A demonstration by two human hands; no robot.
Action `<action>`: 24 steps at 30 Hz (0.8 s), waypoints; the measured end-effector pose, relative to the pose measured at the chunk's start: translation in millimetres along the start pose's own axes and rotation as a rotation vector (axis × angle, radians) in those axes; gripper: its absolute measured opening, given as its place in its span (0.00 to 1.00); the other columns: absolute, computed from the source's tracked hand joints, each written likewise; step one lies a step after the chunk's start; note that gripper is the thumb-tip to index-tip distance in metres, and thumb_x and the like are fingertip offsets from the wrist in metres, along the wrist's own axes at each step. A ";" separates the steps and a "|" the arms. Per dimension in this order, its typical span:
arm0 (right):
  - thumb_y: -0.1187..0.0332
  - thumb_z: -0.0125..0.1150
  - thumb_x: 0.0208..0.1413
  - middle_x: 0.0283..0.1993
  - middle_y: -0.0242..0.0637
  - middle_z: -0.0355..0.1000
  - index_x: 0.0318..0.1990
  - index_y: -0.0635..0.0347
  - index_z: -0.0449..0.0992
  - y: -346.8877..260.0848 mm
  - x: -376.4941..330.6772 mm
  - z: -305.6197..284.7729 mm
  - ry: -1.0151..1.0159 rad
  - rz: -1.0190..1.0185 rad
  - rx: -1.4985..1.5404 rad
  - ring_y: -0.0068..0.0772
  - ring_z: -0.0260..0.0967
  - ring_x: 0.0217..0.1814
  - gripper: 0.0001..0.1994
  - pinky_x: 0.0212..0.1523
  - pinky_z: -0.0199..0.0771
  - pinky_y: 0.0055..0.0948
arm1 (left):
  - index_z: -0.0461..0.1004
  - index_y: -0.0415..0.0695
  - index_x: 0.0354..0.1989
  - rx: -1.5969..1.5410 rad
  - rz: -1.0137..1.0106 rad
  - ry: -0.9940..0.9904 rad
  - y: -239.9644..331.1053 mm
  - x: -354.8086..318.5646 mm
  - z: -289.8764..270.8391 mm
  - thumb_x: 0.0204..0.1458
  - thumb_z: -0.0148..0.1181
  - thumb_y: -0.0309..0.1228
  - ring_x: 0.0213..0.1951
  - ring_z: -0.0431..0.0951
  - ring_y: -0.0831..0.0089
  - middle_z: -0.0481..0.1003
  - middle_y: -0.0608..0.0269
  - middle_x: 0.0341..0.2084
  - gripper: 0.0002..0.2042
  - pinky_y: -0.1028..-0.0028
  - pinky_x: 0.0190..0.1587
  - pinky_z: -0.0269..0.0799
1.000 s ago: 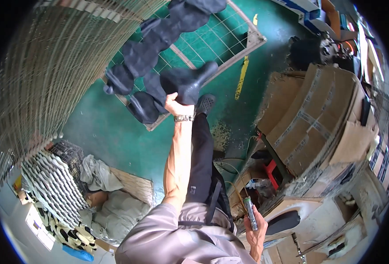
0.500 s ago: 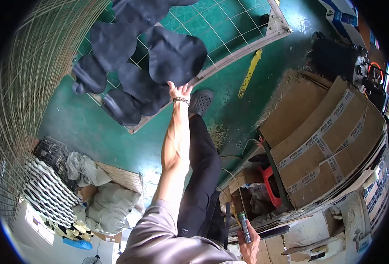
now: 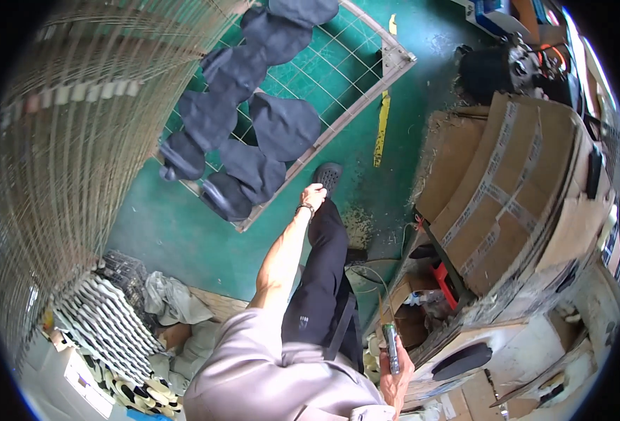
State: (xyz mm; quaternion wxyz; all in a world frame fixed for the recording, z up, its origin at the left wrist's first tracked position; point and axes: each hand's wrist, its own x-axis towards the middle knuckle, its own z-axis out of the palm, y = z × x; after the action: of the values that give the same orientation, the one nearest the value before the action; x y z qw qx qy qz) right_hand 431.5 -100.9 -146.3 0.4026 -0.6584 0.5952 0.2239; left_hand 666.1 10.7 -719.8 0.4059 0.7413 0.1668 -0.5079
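Several dark rubber-like sheets with rounded outlines lie on a wire mesh rack; the nearest to its right edge is a wide dark sheet. My left hand is off the sheets, over my knee beside a grey clog. Its fingers look curled in, and no object shows in them. At the lower right, my right hand is closed around a slim grey-and-green cylinder, held upright. What kind of tool it is does not show.
A tall wall of thin wire racks stands at left. Stacked cardboard fills the right side, with a red plastic stool below it. A yellow floor strip crosses the green floor. White wavy pieces and bags lie lower left.
My left hand has drawn back from the edge of the wide dark sheet to my knee, and its fingers have curled. The view has shifted; my right hand still holds the cylinder.
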 end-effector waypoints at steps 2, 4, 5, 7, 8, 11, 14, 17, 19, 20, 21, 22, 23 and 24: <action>0.69 0.65 0.60 0.39 0.51 0.76 0.64 0.69 0.73 21.4 -32.1 -7.9 0.085 -0.051 0.066 0.47 0.76 0.37 0.25 0.42 0.76 0.40 | 0.81 0.44 0.55 0.073 0.039 0.013 7.5 -42.0 -3.4 0.52 0.68 0.36 0.31 0.85 0.74 0.86 0.59 0.35 0.21 0.71 0.39 0.81; 0.69 0.65 0.60 0.39 0.51 0.77 0.64 0.70 0.73 50.4 -65.2 -14.8 0.206 -0.097 0.128 0.45 0.77 0.37 0.25 0.43 0.76 0.39 | 0.82 0.43 0.53 0.125 0.080 -0.014 22.4 -82.6 16.0 0.53 0.66 0.35 0.31 0.85 0.74 0.86 0.60 0.34 0.19 0.71 0.40 0.81; 0.69 0.65 0.60 0.40 0.52 0.78 0.64 0.70 0.73 72.5 -87.7 -18.6 0.217 -0.011 0.159 0.45 0.78 0.38 0.25 0.43 0.76 0.39 | 0.82 0.43 0.53 0.145 0.100 -0.021 20.8 -109.2 20.6 0.53 0.66 0.35 0.31 0.85 0.74 0.86 0.60 0.34 0.19 0.71 0.40 0.81; 0.69 0.65 0.61 0.41 0.52 0.78 0.64 0.71 0.73 110.5 -122.0 -25.1 0.273 -0.035 0.201 0.45 0.78 0.39 0.25 0.43 0.77 0.39 | 0.82 0.43 0.54 0.198 0.130 -0.056 21.8 -151.3 27.6 0.53 0.66 0.34 0.32 0.85 0.74 0.86 0.59 0.34 0.19 0.71 0.40 0.81; 0.70 0.65 0.61 0.40 0.51 0.78 0.63 0.71 0.74 134.3 -138.8 -24.1 0.335 -0.034 0.175 0.42 0.78 0.38 0.24 0.42 0.76 0.38 | 0.81 0.43 0.54 0.234 0.127 -0.057 18.4 -174.7 32.9 0.53 0.67 0.34 0.32 0.84 0.74 0.86 0.59 0.34 0.20 0.71 0.40 0.80; 0.74 0.65 0.60 0.43 0.52 0.79 0.63 0.70 0.74 184.8 -188.8 -34.6 0.467 -0.101 0.291 0.41 0.78 0.39 0.23 0.43 0.77 0.37 | 0.81 0.42 0.54 0.285 0.150 -0.071 2.2 -230.6 38.7 0.53 0.67 0.33 0.31 0.84 0.73 0.85 0.59 0.33 0.20 0.70 0.39 0.81; 0.75 0.66 0.59 0.46 0.53 0.79 0.63 0.71 0.73 239.1 -242.0 -42.0 0.616 -0.103 0.336 0.42 0.78 0.41 0.24 0.44 0.77 0.37 | 0.81 0.42 0.55 0.421 0.166 -0.095 -13.9 -286.6 52.5 0.53 0.67 0.34 0.31 0.84 0.73 0.85 0.59 0.33 0.20 0.70 0.39 0.80; 0.75 0.67 0.59 0.46 0.51 0.79 0.64 0.70 0.73 296.0 -291.9 -42.2 0.775 -0.158 0.426 0.41 0.78 0.40 0.25 0.44 0.77 0.35 | 0.79 0.46 0.55 0.538 0.292 -0.065 -39.5 -304.4 39.3 0.56 0.66 0.33 0.28 0.81 0.77 0.83 0.64 0.32 0.17 0.74 0.26 0.73; 0.77 0.66 0.59 0.43 0.47 0.78 0.64 0.71 0.73 327.2 -331.4 -39.8 0.842 -0.053 0.650 0.35 0.78 0.40 0.25 0.43 0.77 0.32 | 0.78 0.46 0.56 0.698 0.347 -0.098 -44.4 -319.0 55.6 0.56 0.66 0.33 0.28 0.81 0.76 0.83 0.64 0.32 0.19 0.73 0.26 0.74; 0.79 0.65 0.58 0.41 0.44 0.78 0.64 0.71 0.73 332.7 -349.3 -44.0 0.907 -0.034 0.712 0.30 0.77 0.39 0.24 0.42 0.77 0.30 | 0.77 0.46 0.58 0.723 0.353 -0.097 -52.9 -323.8 63.5 0.55 0.67 0.34 0.28 0.81 0.75 0.83 0.64 0.32 0.21 0.72 0.25 0.74; 0.80 0.65 0.58 0.41 0.44 0.79 0.63 0.71 0.73 345.1 -368.5 -48.1 0.906 0.064 0.735 0.31 0.77 0.39 0.24 0.42 0.77 0.30 | 0.78 0.46 0.54 0.722 0.361 -0.175 -61.3 -332.6 71.0 0.58 0.65 0.33 0.25 0.78 0.76 0.81 0.65 0.29 0.16 0.72 0.23 0.71; 0.79 0.65 0.59 0.42 0.41 0.79 0.64 0.71 0.73 355.9 -384.1 -48.9 0.943 0.087 0.774 0.28 0.76 0.40 0.24 0.43 0.76 0.27 | 0.77 0.47 0.43 0.392 0.267 -0.492 -67.5 -341.1 67.6 0.60 0.62 0.31 0.24 0.76 0.76 0.77 0.66 0.26 0.06 0.72 0.22 0.68; 0.77 0.65 0.59 0.42 0.38 0.79 0.65 0.70 0.73 369.3 -397.4 -49.5 0.978 0.103 0.818 0.25 0.76 0.41 0.25 0.44 0.76 0.24 | 0.73 0.50 0.35 0.162 0.140 -0.623 -65.4 -345.2 59.8 0.62 0.56 0.31 0.25 0.75 0.75 0.73 0.67 0.24 0.03 0.72 0.22 0.67; 0.77 0.65 0.59 0.42 0.38 0.79 0.65 0.70 0.73 383.1 -404.4 -50.0 1.072 0.196 0.861 0.25 0.76 0.41 0.25 0.44 0.76 0.24 | 0.71 0.52 0.31 0.383 0.371 -0.685 -64.1 -351.3 58.4 0.60 0.58 0.28 0.21 0.69 0.73 0.70 0.68 0.21 0.05 0.71 0.19 0.63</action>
State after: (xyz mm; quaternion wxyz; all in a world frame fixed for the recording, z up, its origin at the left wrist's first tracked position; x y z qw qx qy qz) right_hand -24.3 115.8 94.6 0.2562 -0.4030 0.8046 -0.3529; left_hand 437.2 63.0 -444.6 0.3772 0.6094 -0.2108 -0.6647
